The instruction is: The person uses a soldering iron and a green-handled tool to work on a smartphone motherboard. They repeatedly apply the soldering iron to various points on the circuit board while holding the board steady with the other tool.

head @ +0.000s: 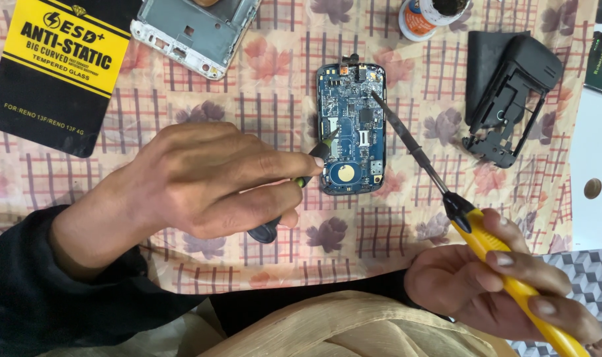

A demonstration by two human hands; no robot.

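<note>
A blue phone circuit board (351,129) lies on the patterned cloth, chips and a round gold pad showing. My left hand (201,182) grips a small black-and-green tool (294,192) whose tip touches the board's left side. My right hand (506,284) holds a yellow-handled screwdriver (459,215); its long dark shaft runs up-left, with the tip over the board's upper right part.
A silver phone frame (195,30) lies at the top left beside a yellow-and-black flat package (56,66). A black phone housing (509,99) rests at the right, and a small round container (423,14) stands at the top edge. The floral checked cloth (261,79) covers the surface.
</note>
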